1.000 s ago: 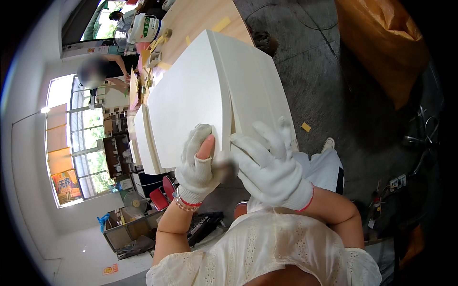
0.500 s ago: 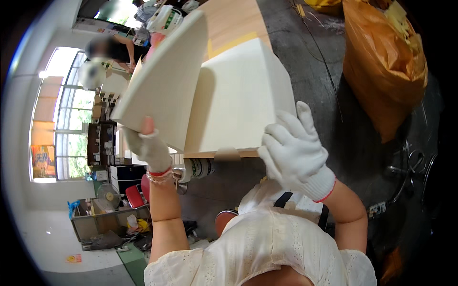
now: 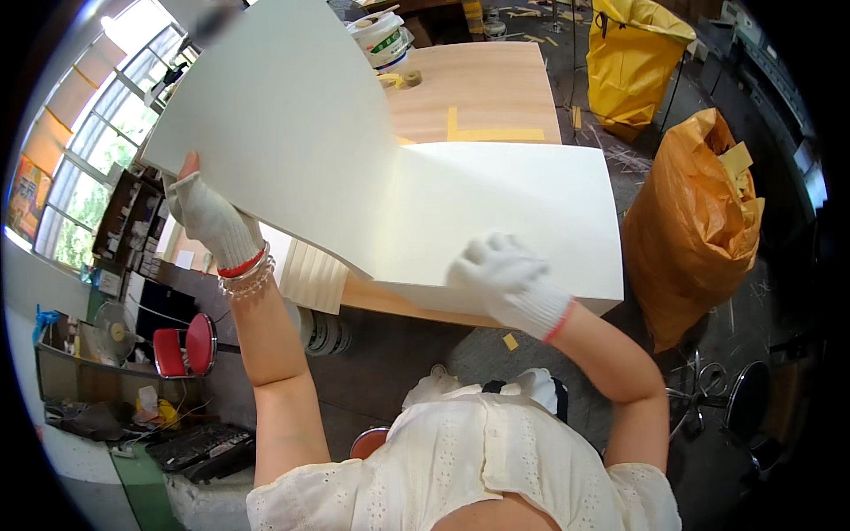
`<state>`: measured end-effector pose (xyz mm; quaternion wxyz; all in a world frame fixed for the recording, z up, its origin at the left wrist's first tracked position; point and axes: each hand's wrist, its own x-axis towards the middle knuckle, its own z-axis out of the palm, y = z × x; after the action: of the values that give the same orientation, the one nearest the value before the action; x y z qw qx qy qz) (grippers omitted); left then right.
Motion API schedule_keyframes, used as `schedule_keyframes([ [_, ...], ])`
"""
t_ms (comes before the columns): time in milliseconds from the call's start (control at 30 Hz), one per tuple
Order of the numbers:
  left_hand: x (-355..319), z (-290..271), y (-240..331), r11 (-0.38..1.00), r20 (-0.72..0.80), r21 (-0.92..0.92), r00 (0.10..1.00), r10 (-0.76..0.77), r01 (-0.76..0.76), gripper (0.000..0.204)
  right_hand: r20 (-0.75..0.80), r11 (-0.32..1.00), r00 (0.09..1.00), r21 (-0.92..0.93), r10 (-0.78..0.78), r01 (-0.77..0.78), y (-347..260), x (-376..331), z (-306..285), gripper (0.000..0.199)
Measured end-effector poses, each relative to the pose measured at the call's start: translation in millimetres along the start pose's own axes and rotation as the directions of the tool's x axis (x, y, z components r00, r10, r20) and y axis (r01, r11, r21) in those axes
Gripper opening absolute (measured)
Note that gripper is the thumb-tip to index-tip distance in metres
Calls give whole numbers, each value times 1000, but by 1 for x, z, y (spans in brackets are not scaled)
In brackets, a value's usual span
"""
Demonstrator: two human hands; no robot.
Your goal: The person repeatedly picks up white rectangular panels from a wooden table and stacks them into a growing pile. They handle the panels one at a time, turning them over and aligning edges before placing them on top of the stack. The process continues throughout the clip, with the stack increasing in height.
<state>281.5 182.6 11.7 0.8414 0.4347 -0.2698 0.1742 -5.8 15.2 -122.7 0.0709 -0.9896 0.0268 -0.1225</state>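
Note:
My left hand (image 3: 211, 212), in a white knitted glove with a bare thumb tip, is closed on the lower left edge of a large white panel (image 3: 283, 124). The panel rises at a slant and leans left. Its right side meets a thick white slab or stack (image 3: 522, 195) lying flat on the table; whether the two are joined is unclear. My gloved right hand (image 3: 509, 279) is over the slab's near edge, its curled fingers smeared by motion. Whether it touches the slab cannot be made out.
Beneath lies a wooden table (image 3: 478, 84) with yellow tape strips (image 3: 496, 134). A white bucket (image 3: 381, 40) and a tape roll (image 3: 409, 80) sit beyond the panel. An orange sack (image 3: 691, 239) and a yellow bag (image 3: 633, 66) stand right. A red chair (image 3: 186, 345) is left.
The view has turned. My left hand has swung the panel farther left, opening a wider angle to the slab. My right hand has moved from the slab's right corner to its near edge.

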Motion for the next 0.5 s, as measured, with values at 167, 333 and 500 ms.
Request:
schedule_keyframes([
  [167, 19, -10, -11, 982, 38, -152, 993, -108, 112, 34, 85, 998, 995, 33, -53, 50, -48, 94, 45, 26],
  [333, 40, -26, -26, 947, 153, -271, 979, -137, 175, 28, -84, 987, 995, 158, 45, -31, -64, 98, 45, 22],
  [500, 48, -33, -42, 899, 259, -392, 961, -97, 196, 29, -161, 983, 982, 164, 103, -77, -66, 95, 49, 28],
])
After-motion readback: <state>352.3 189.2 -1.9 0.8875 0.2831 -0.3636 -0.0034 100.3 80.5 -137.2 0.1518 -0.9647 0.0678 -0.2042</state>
